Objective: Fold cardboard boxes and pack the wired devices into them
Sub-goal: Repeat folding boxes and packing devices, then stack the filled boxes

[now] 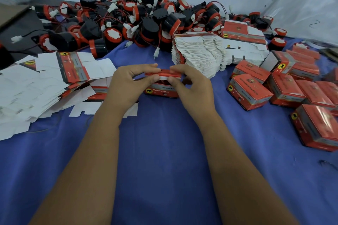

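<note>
Held box: red and grey printed cardboard box [161,89], glossy outside, matt white flap edge.
Right boxes: folded red cardboard boxes [249,93], shiny, catching light.
Left sheets: flat unfolded cardboard blanks [33,86], matt white inside, glossy red print.
Far heap: black and red plastic wired devices [128,23], smooth, with white plastic plugs.
Desk cover: blue cloth [164,142], matt, softly creased.
Far-right sheet: clear plastic film [301,2], glossy, wrinkled.

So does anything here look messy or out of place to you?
Mostly the flat box blanks on the left: they have slid into a loose, fanned-out heap, unlike the neat stack behind the hands. The wired devices lie in a tangled pile. Nothing looks damaged.
</note>
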{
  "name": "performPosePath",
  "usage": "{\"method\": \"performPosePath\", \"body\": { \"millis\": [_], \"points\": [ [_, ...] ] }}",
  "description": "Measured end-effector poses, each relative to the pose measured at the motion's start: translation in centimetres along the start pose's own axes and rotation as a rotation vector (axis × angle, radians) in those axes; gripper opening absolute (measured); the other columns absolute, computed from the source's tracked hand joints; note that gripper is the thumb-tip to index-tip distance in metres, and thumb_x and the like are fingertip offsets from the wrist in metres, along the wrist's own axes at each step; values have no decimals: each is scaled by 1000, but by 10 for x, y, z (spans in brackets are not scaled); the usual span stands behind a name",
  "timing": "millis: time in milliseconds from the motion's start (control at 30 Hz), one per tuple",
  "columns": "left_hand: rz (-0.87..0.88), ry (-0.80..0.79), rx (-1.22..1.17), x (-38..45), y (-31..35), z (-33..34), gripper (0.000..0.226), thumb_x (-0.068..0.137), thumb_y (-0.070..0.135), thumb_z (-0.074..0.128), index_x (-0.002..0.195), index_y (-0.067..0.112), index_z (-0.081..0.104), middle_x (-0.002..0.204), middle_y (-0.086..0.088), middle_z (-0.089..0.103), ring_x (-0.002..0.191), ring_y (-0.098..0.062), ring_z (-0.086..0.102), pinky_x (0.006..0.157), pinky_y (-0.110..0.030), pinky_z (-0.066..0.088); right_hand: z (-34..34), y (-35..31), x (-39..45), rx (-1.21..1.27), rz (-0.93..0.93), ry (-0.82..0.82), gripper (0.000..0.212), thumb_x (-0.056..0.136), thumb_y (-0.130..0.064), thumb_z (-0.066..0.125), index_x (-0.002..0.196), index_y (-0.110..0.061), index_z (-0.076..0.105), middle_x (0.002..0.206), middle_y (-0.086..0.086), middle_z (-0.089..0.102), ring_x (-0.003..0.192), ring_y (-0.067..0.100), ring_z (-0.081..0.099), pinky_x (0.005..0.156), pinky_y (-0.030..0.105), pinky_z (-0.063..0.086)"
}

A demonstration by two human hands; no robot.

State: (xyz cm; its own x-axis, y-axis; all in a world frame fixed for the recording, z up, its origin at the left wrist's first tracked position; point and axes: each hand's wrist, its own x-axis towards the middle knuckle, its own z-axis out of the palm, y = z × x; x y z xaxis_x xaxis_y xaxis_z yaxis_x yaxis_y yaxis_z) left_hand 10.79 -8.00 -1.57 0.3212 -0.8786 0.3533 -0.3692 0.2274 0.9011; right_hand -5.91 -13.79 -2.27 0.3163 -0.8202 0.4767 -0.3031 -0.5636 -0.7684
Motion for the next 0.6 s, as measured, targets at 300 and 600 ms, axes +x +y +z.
{"method": "performPosePath", "body": {
  "millis": [300, 600],
  "points": [
    [6, -69, 3, -2, -4, -3, 45, 81, -2, 75, 116, 26, 68, 130, 8, 62, 120, 9, 53, 91, -7, 45, -3, 3, 1, 71, -17, 56, 17, 86, 1, 67, 93, -14, 72, 100, -13, 60, 91, 1, 59, 80, 7, 46],
    [-21, -26, -20, 1, -3, -1, 30, 88, 5, 70, 112, 24, 71, 127, 7, 65, 118, 5, 57, 92, -15, 51, -3, -1, 3, 97, 101, 79, 27, 88, -5, 69, 114, -15, 68, 104, -2, 65, 89, 2, 60, 77, 8, 48]
  ]
}}
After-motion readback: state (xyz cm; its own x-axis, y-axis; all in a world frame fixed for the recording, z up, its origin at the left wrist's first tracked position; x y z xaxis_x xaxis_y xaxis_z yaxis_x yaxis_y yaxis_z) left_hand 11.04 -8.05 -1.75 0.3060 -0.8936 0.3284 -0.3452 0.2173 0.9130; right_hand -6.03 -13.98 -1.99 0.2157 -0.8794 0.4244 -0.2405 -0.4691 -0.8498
